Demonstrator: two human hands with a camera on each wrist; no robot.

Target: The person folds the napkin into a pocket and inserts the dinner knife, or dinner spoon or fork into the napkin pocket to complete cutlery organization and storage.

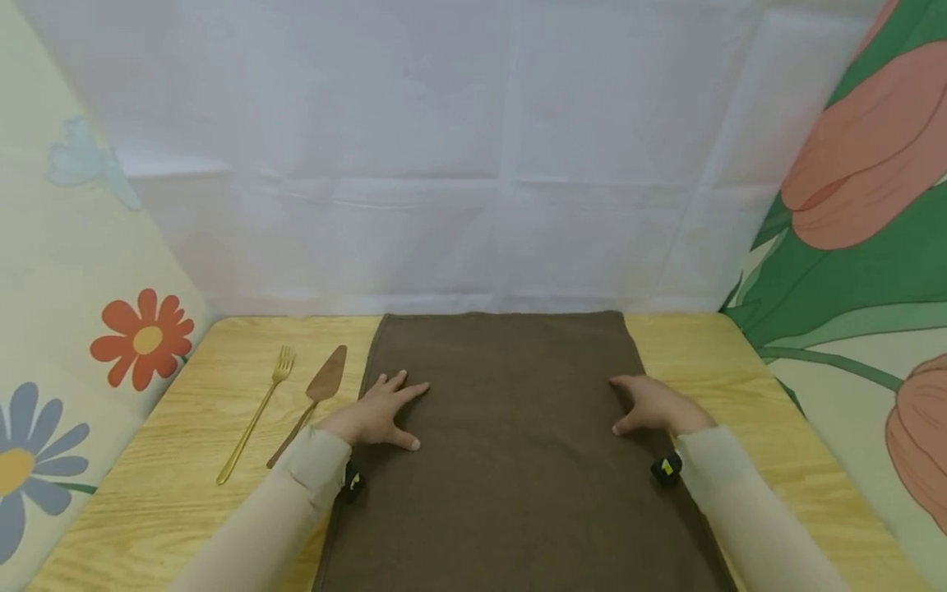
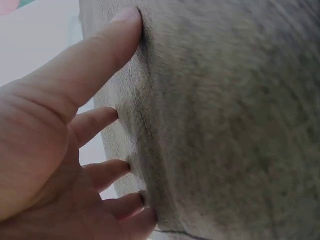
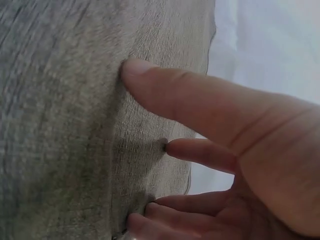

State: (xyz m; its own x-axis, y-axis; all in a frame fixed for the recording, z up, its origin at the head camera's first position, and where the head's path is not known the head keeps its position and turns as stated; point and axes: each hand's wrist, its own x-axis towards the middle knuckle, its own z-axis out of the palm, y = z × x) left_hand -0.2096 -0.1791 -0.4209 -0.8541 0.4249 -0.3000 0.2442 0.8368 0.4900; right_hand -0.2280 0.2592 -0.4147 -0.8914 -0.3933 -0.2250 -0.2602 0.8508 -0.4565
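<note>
A brown cloth point(image 1: 510, 493) lies spread flat over the middle of the wooden table, with faint wrinkles. On its left side rests my left hand point(image 1: 381, 411), fingers spread and fingertips touching the fabric. The left wrist view shows that thumb and the fingertips against the cloth point(image 2: 225, 120). My right hand point(image 1: 654, 404) is at the cloth's right edge, thumb and index finger apart. In the right wrist view, the right thumb and fingertips touch the cloth point(image 3: 65, 130). Neither hand pinches any fabric.
Left of the cloth, a gold fork point(image 1: 255, 419) and a copper-coloured cake server point(image 1: 318, 390) lie on the table point(image 1: 170, 444). A white sheet point(image 1: 459, 164) hangs behind the table's far edge. Flower-patterned panels point(image 1: 851, 271) stand at both sides.
</note>
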